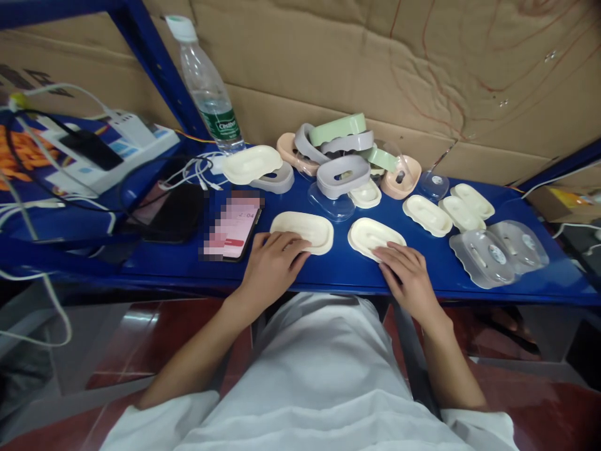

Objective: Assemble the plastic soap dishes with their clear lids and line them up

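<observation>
Two cream oval plastic dishes with raised rims lie side by side near the front of the blue table. My left hand [277, 263] rests on the near edge of the left dish [319, 230], its fingers stretched out over the rim. On the near right edge of the other dish [369, 235] lies my right hand [406, 269], fingers extended and thumb apart. Neither hand visibly grips its dish; the fingers cover part of each. Behind them is a pile of purple, green and peach oval rings, including a purple ring piece [345, 175].
Several cream dishes [427, 215] and clear lids [488, 257] lie to the right. A phone [235, 225] sits left of my left hand, near a water bottle [211, 94]. Cables and a power strip [126, 147] spread at far left. Cardboard [328, 62] stands behind the table.
</observation>
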Available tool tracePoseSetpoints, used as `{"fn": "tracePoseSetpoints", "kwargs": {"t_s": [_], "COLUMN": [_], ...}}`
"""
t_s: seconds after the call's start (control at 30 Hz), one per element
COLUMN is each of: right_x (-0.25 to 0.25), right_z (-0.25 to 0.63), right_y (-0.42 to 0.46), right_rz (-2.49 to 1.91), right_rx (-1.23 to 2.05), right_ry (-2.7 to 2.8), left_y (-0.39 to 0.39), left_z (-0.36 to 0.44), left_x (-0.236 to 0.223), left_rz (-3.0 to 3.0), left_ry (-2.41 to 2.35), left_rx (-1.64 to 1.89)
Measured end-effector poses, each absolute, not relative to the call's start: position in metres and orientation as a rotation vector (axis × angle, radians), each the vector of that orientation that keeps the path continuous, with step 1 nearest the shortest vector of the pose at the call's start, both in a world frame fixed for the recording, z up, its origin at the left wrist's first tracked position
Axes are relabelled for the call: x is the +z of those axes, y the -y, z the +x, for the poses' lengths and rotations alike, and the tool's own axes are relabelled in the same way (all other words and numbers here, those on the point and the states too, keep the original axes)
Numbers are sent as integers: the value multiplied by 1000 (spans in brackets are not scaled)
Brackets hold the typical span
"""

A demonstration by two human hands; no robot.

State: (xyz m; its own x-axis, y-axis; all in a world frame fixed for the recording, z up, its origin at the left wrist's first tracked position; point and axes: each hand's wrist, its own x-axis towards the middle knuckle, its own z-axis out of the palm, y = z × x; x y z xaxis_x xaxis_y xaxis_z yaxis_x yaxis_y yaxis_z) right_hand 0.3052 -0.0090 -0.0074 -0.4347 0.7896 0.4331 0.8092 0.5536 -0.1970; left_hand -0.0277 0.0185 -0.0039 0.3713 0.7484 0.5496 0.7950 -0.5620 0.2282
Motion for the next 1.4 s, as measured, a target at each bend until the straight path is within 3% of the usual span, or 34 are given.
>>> {"fn": "tracePoseSetpoints", "kwargs": {"t_s": [0.17,0.4,0.53,0.7,1.1,1.4], "right_x": [-7,12,33,40,20,53], "right_z": [304,285,274,258,281,260], "right_y": [9,12,-26,-91,-83,-139], "right_rz": [-1372,-1268,-1123,-1081,-1274,-1115], "right_rx": [-115,96,74,195,5,-389], "right_ry": [2266,2528,2513,2601,2410,2584], "left_y": [-21,-8,-3,-7,-7,-7], "left_z": [-31,-14,-5,-9,-13,-11], "left_x": [-4,1,0,-7,-6,-4], "left_rz": [-2395,-2800,-2896,-2960,-2978,-2935], "left_ry": [1501,1032,910,918,977,1079], "left_rx": [-955,-924,-814,-996,-1122,-1130]}}
